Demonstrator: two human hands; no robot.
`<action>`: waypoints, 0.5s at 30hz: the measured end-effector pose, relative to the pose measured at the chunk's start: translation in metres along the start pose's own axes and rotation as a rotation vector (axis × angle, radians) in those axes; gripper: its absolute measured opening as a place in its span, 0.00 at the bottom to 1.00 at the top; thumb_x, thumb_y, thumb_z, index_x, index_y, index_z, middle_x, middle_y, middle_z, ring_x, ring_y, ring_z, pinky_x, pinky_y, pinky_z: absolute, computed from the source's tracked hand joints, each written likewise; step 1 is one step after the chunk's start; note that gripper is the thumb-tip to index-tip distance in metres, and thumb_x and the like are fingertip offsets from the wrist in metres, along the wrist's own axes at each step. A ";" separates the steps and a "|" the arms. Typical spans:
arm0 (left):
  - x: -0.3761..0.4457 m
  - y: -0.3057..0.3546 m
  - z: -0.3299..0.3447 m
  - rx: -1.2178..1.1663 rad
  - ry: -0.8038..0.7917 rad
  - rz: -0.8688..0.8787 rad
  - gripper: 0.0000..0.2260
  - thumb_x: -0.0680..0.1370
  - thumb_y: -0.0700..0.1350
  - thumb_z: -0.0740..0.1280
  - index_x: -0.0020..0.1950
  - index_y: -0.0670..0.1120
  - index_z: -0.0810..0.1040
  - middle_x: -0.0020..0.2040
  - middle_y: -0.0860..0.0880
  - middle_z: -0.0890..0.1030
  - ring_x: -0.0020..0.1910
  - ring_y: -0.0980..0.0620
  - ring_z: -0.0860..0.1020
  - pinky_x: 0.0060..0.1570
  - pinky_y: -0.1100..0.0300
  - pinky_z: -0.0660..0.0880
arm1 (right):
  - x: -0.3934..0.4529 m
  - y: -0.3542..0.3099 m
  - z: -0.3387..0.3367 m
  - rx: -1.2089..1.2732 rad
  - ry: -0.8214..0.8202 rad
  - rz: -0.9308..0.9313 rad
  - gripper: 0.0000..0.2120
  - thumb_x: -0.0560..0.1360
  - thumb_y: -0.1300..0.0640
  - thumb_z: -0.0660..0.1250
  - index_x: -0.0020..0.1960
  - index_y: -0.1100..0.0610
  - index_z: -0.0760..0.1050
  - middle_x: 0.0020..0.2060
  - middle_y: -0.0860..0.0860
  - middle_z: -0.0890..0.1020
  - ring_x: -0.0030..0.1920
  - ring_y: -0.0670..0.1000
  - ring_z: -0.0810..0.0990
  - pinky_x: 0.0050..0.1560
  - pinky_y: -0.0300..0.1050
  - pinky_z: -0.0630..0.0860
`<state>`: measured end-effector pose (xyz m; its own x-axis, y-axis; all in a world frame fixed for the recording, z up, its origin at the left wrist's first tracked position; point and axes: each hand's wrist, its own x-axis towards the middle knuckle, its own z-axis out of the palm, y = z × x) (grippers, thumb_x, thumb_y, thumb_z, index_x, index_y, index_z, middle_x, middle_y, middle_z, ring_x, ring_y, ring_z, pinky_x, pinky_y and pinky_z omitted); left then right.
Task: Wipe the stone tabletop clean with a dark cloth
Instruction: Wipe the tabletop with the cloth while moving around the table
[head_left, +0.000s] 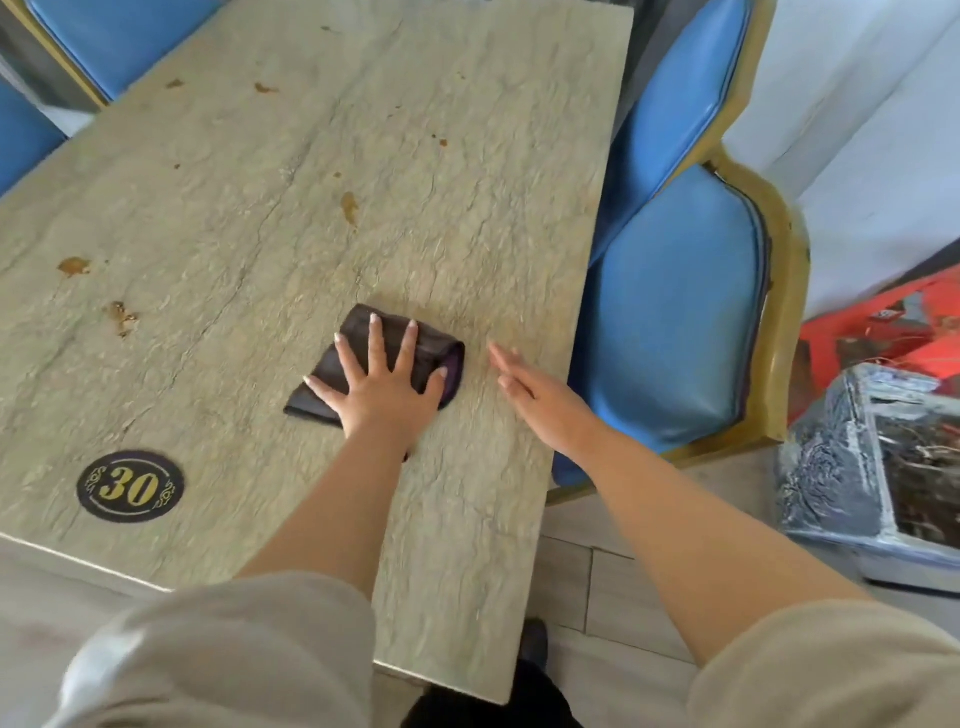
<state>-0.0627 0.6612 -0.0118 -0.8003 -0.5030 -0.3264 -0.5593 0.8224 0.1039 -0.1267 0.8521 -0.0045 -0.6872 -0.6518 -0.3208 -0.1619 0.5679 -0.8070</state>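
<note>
The person's left hand (382, 376) lies flat, palm down and fingers spread wide, on top of a folded dark brown cloth (358, 345) with a sliver of purple showing at its right edge. The hand presses the cloth rather than gripping it; no finger curls around the fabric. The cloth sits on the pale grey-beige stone tabletop (270, 208), in the near-right part of the surface, between the table's middle and its right edge.

The right hand (535, 395) is just beside the cloth, on its right, apart from it. It is released, fingers straight and held together, pointing up and to the left, close over the stone near the table's right edge. Whether it touches the stone cannot be told, as it is slightly blurred.

Several orange-brown stains (349, 205) dot the tabletop further away and to the left, well apart from the cloth. A black oval sticker with a gold number 30 (130, 486) is fixed near the table's near-left corner.

Blue padded chairs with gold-coloured frames (675, 322) stand along the right side of the table, and more blue upholstery shows at the far-left corner. On the tiled floor to the right sits a grey, dirt-smeared bin (872, 467), with red plastic (883, 332) behind it. Beige sleeves (234, 649) cover both upper arms.
</note>
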 end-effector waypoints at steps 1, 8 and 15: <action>-0.014 0.004 0.004 0.016 0.013 0.033 0.30 0.76 0.71 0.41 0.74 0.66 0.32 0.78 0.55 0.32 0.76 0.40 0.32 0.66 0.24 0.41 | 0.000 -0.001 0.001 0.022 0.004 -0.004 0.23 0.83 0.48 0.49 0.77 0.41 0.49 0.77 0.45 0.54 0.76 0.41 0.46 0.73 0.40 0.48; -0.159 0.016 0.067 0.074 0.095 0.601 0.30 0.76 0.69 0.51 0.77 0.66 0.49 0.81 0.54 0.46 0.78 0.39 0.43 0.66 0.24 0.45 | -0.004 -0.009 -0.002 0.090 -0.014 0.015 0.24 0.82 0.44 0.44 0.77 0.42 0.46 0.75 0.40 0.59 0.76 0.43 0.49 0.74 0.45 0.47; -0.082 -0.001 0.035 0.061 0.058 0.244 0.31 0.74 0.74 0.42 0.73 0.70 0.35 0.77 0.59 0.31 0.76 0.44 0.29 0.66 0.26 0.37 | -0.007 -0.014 -0.017 0.074 -0.105 0.048 0.24 0.83 0.45 0.46 0.77 0.40 0.44 0.75 0.38 0.59 0.75 0.43 0.54 0.69 0.40 0.49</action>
<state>0.0107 0.7109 -0.0178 -0.9219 -0.3011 -0.2438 -0.3358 0.9349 0.1152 -0.1316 0.8569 0.0174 -0.6143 -0.6760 -0.4070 -0.0750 0.5636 -0.8227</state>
